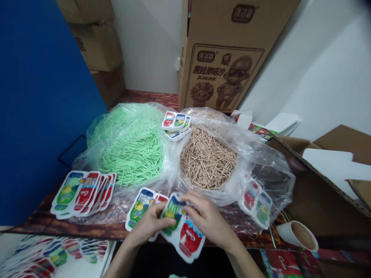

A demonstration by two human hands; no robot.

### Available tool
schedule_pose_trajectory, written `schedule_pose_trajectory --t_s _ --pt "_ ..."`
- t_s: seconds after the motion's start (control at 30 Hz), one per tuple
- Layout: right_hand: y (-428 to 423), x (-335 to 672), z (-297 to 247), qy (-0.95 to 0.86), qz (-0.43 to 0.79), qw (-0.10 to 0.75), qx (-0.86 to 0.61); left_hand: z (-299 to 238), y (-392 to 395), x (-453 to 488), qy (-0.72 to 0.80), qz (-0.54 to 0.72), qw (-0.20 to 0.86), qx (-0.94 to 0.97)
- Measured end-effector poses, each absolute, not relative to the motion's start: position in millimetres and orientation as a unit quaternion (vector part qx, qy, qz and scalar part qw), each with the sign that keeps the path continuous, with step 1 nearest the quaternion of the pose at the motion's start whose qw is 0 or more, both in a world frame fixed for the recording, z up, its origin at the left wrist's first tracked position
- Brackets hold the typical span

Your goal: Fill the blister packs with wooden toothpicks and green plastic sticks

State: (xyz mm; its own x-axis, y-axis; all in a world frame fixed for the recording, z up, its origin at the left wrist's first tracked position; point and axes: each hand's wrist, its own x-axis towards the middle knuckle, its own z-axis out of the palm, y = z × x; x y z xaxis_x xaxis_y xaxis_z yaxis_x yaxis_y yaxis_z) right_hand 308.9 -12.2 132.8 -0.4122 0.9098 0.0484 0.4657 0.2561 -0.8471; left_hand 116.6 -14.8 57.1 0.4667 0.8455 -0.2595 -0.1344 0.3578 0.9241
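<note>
A two-part packet (189,237) shaped like a green and a red soda bottle is held tilted at the table's front edge. Its green half shows pale green sticks behind a clear window. My left hand (150,222) grips its left side, thumb on top. My right hand (204,212) closes on the upper right edge; its fingertips cover part of the red half's top. Under and behind my left hand lies another such packet (139,206). Beyond are a clear bag of green sticks (136,150) and a bag of brown sticks (207,158).
Fanned packets (77,193) lie at left, more (175,121) between the bags, and one (256,202) at right. A paper cup (298,235) holds brown liquid. An open carton (327,185) stands right, a tall box (223,58) behind, a blue panel (37,108) left.
</note>
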Motion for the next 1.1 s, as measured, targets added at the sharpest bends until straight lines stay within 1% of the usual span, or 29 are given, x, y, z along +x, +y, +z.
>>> schedule_pose_trajectory --t_s 0.03,0.1,0.2,0.27,0.33,0.5,0.57,0.7,0.8,0.97,1.1 --pt "-13 308 134 -0.756 0.409 0.254 -0.444 58 -15 115 0.379 0.309 0.730 0.477" --pt "-14 308 136 -0.770 0.424 0.228 -0.420 58 -15 113 0.380 0.302 0.703 0.519" --pt "-17 310 137 -0.734 0.427 0.272 -0.453 57 -15 115 0.426 0.353 0.623 0.553" --pt "-18 312 136 -0.710 0.423 0.291 -0.482 59 -15 116 0.451 0.367 0.594 0.556" --pt "-19 313 133 -0.709 0.406 0.287 -0.500 61 -15 115 0.459 0.363 0.601 0.544" --pt "-20 313 120 -0.723 0.318 0.285 -0.544 59 -19 120 0.425 0.303 0.726 0.448" --pt "-21 313 116 -0.726 0.286 0.298 -0.550 58 -21 125 0.421 0.285 0.742 0.438" --pt "-24 312 112 -0.722 0.266 0.338 -0.542 59 -20 132 0.456 0.325 0.688 0.461" --pt "-25 312 110 -0.712 0.270 0.365 -0.536 57 -18 134 0.461 0.343 0.669 0.471" --pt "-24 310 107 -0.704 0.283 0.371 -0.536 47 -24 140 0.475 0.371 0.665 0.440" --pt "-22 305 109 -0.693 0.312 0.367 -0.536 50 -28 148 0.504 0.406 0.647 0.403"
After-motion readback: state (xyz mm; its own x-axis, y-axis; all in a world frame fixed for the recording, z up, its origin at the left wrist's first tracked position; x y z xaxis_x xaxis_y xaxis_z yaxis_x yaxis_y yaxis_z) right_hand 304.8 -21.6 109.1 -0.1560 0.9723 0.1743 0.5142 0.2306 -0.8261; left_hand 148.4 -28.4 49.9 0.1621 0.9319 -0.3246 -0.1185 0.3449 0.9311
